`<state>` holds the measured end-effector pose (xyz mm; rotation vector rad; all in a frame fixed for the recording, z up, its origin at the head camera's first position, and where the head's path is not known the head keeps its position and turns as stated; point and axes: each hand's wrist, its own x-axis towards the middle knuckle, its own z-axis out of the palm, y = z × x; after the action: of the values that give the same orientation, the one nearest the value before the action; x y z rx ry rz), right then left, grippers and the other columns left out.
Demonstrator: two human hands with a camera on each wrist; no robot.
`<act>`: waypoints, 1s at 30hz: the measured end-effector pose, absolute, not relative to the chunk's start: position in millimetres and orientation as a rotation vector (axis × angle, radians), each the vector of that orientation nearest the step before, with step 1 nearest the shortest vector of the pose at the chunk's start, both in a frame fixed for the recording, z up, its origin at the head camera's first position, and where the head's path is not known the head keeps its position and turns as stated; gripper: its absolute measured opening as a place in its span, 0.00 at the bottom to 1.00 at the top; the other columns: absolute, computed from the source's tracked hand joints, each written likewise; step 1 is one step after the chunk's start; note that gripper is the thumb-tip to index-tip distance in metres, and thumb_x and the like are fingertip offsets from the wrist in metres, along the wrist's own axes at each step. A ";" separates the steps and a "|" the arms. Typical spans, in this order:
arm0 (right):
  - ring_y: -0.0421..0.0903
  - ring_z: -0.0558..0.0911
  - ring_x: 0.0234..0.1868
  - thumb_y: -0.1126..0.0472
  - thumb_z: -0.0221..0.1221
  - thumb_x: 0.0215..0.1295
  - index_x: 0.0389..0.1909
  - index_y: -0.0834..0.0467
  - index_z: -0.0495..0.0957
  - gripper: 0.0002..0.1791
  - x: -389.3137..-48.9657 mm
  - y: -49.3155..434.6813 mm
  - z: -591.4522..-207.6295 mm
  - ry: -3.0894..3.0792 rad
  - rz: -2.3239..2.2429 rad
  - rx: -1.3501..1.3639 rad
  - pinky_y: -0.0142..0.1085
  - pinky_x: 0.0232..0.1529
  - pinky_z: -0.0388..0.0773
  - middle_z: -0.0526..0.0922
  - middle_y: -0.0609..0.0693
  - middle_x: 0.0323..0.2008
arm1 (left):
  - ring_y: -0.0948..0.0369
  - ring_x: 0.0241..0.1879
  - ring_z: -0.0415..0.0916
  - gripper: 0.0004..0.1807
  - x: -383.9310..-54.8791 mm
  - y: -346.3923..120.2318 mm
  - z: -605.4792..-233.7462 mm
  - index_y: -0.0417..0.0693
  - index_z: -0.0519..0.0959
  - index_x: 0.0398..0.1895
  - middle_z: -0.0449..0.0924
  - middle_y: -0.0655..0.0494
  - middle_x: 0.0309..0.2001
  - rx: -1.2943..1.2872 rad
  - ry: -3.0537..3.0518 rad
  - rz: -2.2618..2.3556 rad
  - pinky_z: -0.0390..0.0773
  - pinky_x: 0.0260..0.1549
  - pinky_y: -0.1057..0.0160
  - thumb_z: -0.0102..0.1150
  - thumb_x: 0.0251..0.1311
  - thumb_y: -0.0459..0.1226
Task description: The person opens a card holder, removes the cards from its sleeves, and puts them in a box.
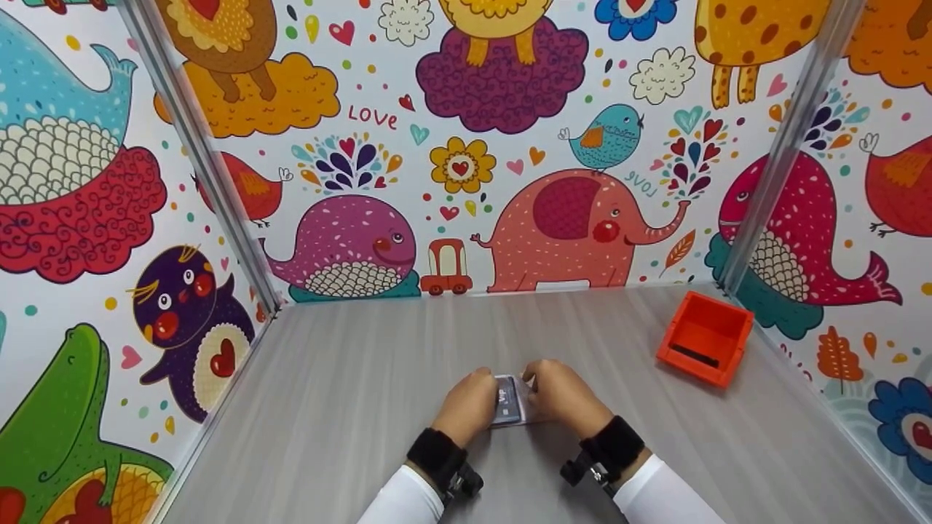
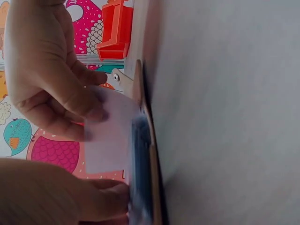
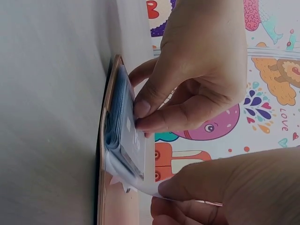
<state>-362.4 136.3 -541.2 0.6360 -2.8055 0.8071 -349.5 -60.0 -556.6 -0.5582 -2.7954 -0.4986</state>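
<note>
An opened card holder (image 3: 104, 140) with a pinkish-tan cover lies low over the grey tabletop between the two hands. Inside it is a stack of clear sleeves, with a grey-blue card (image 3: 132, 136) bearing white lettering on top. The left hand (image 1: 466, 407) grips the stack's edge, thumb and forefinger close together at the card. Opposite, the right hand (image 1: 568, 397) pinches a translucent sleeve (image 2: 110, 140), which stands up away from the stack. A strap with a metal snap (image 2: 116, 77) sticks out from the cover near the right hand's fingers.
An orange-red open bin (image 1: 737, 349) stands at the tabletop's right side, holding a thin black bar (image 1: 694, 355). Walls printed with cartoon animals enclose the grey tabletop (image 1: 349, 364) at the back and both sides, with metal posts (image 1: 240, 196) at the corners.
</note>
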 end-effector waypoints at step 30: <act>0.47 0.81 0.31 0.76 0.69 0.53 0.41 0.67 0.86 0.12 -368.0 139.2 -554.6 -2.823 0.885 0.548 0.47 0.38 0.84 0.88 0.55 0.30 | 0.54 0.31 0.80 0.07 -376.4 -67.3 -593.6 0.45 0.82 0.31 0.83 0.52 0.32 -0.629 -2.727 -0.590 0.85 0.37 0.49 0.69 0.59 0.25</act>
<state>-368.0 139.2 -554.6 0.5476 -2.8227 0.8855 -376.4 -67.3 -593.6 -0.6288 -2.7268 -0.5899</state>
